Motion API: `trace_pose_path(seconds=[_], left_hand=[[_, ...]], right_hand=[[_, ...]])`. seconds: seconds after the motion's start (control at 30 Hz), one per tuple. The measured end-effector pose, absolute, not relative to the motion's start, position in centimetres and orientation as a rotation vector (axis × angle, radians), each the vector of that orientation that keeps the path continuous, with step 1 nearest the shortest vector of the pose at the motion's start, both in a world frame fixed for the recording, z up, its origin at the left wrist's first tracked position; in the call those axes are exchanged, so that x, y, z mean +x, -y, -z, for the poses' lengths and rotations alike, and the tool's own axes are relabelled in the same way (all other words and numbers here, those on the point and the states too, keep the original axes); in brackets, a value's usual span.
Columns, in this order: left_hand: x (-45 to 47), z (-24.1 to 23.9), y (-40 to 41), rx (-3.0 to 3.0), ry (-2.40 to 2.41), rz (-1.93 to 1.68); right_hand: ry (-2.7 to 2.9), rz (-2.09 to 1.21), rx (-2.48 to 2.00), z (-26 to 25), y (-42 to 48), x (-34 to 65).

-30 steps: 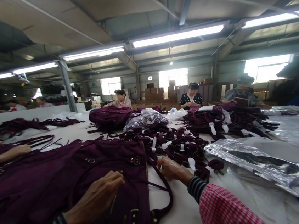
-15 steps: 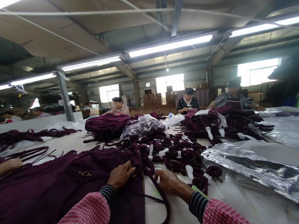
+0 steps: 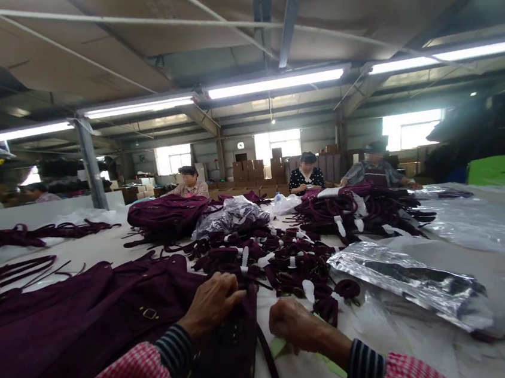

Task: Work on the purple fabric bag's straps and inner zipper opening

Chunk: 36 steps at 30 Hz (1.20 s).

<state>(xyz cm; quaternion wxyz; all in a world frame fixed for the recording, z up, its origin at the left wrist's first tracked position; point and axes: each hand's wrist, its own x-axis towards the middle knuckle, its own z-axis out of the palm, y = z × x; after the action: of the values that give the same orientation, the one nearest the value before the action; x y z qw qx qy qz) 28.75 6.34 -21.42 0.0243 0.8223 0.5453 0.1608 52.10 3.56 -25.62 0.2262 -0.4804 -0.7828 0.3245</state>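
Purple bag (image 3: 99,317), edge gripped by left hand (image 3: 213,302); right hand (image 3: 295,324) fisted beside.

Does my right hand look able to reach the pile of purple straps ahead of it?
Probably yes: the right hand sits at the near edge of the strap pile, nothing lies between them, and the left hand is aside on the purple bag.

No writing, label, brand or number can be read anywhere; print on the distant cardboard boxes (image 3: 254,170) is too small to read.
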Motion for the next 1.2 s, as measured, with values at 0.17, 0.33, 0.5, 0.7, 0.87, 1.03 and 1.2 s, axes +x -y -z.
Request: trace_pose_path(seconds=[0.17,0.33,0.5,0.7,0.87,1.03,1.2], left_hand=[[30.2,20.2,-11.9,2.510,-1.707,-0.263],[31.1,21.4,-15.8,2.457,-1.643,-0.108],[30.7,22.9,-17.1,2.376,-1.473,-0.265],[31.0,23.1,-16.2,2.233,-1.312,-0.536],[32.7,21.9,-14.5,2.301,-1.143,-0.765],[33.4,21.2,-15.1,2.220,-0.958,-0.727],[32.6,23.0,-16.1,2.051,-1.243,-0.791]], right_hand=[[1.666,-1.187,-1.203,26.3,-5.7,52.6],[1.406,-1.336,-1.108,25.0,-6.8,53.1],[1.219,-1.383,-1.031,24.8,-8.8,53.0],[1.225,-1.266,-1.070,25.0,-11.4,51.7],[1.453,-1.044,-1.176,25.2,-11.8,50.4],[1.886,-0.488,-1.390,25.1,-11.7,49.9],[2.135,-0.203,-1.619,26.1,-13.2,49.5]])
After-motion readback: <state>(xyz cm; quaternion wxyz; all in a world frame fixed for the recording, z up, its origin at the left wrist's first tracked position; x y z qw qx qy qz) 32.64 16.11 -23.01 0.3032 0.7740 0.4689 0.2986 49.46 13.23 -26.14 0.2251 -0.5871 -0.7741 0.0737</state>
